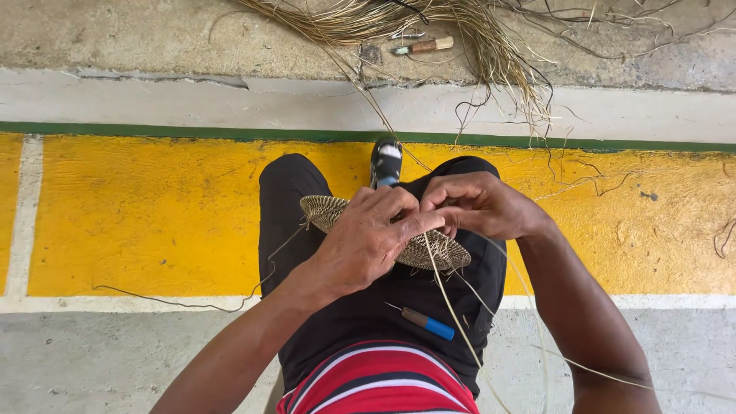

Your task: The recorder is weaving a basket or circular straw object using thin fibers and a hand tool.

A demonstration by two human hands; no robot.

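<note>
A flat round woven fibre disc [322, 208] rests over my lap, dark and pale strands coiled together. My left hand [366, 239] lies across its middle and grips it, thumb pointing right. Beside it, my right hand [477, 204] pinches the disc's edge with fingers curled tight, and thin pale fibre strands [448, 299] trail down from that spot. On my right thigh lies a small awl [426, 322] with a brown and blue handle, untouched. I sit in black trousers and a red striped shirt.
A heap of loose dry fibres [429, 23] lies ahead on the concrete ledge, with a small brush-like tool [423, 47] among them. The floor below is painted yellow [153, 215] with a green line and white stripes. One foot in a sandal [386, 161] points forward.
</note>
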